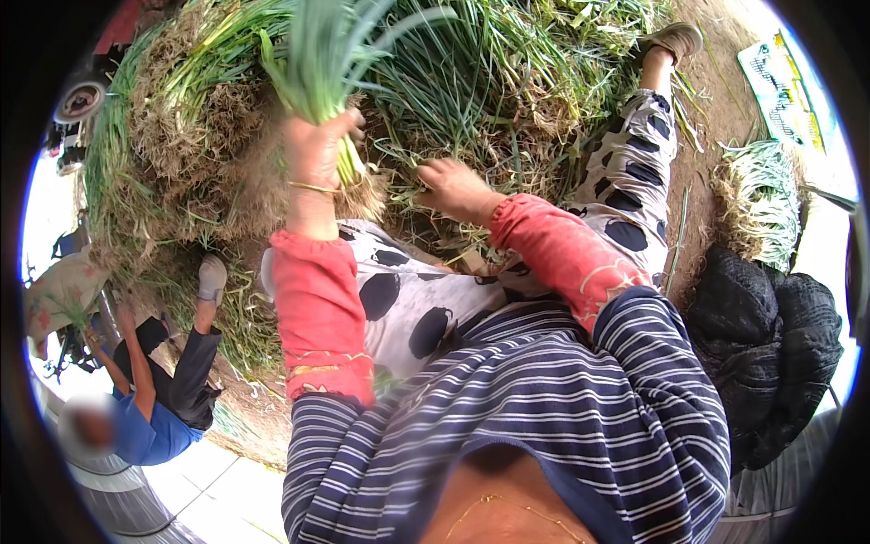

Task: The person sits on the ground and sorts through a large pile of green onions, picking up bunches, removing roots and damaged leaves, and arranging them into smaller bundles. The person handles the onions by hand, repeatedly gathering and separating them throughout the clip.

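Observation:
My left hand (314, 151) is closed around a bunch of green onions (319, 75), held with the leaves upward and the pale rooty ends (360, 197) pointing down. Motion blurs the leaf tops. To the right of the bunch, my right hand (459, 190) hovers with fingers slightly curled and apart, and nothing shows in it. Under it lie loose dry leaves and roots (462, 241) between my legs. A large heap of green onions (442, 75) spreads in front of me, with a tangle of brown roots (197, 129) facing me on its left.
At the right lies a row of cleaner green onions (764, 197), next to a black mesh bundle (761, 347). A printed sheet or bag (781, 88) is beyond it. On the left, another person (156, 415) in blue sits beside the heap, holding some greens.

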A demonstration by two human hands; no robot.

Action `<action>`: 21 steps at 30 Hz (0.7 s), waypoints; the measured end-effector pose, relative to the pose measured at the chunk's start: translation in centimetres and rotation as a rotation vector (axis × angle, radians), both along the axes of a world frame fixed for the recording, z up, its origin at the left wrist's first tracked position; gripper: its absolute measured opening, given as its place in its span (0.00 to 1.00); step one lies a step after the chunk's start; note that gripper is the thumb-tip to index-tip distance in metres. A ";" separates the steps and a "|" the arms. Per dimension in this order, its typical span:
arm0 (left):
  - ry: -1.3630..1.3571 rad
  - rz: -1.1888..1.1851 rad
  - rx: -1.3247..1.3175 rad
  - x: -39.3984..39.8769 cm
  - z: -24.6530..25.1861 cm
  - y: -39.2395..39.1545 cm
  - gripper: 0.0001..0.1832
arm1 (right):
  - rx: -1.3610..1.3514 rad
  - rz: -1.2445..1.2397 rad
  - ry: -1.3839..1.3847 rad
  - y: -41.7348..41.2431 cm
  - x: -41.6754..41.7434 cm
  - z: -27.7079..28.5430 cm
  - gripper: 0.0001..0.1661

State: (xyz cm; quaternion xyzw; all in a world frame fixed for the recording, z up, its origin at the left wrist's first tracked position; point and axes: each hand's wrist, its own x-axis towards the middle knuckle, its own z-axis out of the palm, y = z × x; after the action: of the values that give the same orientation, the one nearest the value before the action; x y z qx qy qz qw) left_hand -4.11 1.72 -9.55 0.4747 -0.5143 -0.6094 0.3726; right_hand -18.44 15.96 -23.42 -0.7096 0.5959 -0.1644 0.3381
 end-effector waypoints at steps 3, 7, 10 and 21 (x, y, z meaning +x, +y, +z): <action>0.143 0.153 -0.273 -0.9 2.5 -0.5 0.19 | 0.425 0.342 0.434 3.8 -5.2 -7.3 0.19; 0.264 0.115 -0.032 1.6 2.3 -1.5 0.21 | 0.661 0.112 0.435 6.7 -6.0 -7.2 0.16; 0.332 0.129 0.191 1.2 0.8 -1.8 0.16 | 0.248 -0.338 0.079 3.0 -3.3 -6.6 0.16; 0.160 0.085 0.346 -0.4 -3.7 -1.8 0.11 | 0.362 -0.918 -0.756 -2.5 -2.4 -4.3 0.12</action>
State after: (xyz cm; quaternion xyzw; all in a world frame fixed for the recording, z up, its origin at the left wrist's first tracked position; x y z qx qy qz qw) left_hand -4.51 -0.09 -13.27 0.5028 -0.3501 -0.7084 0.3505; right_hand -20.86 13.46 -27.72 -0.2049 0.6977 -0.4293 0.5356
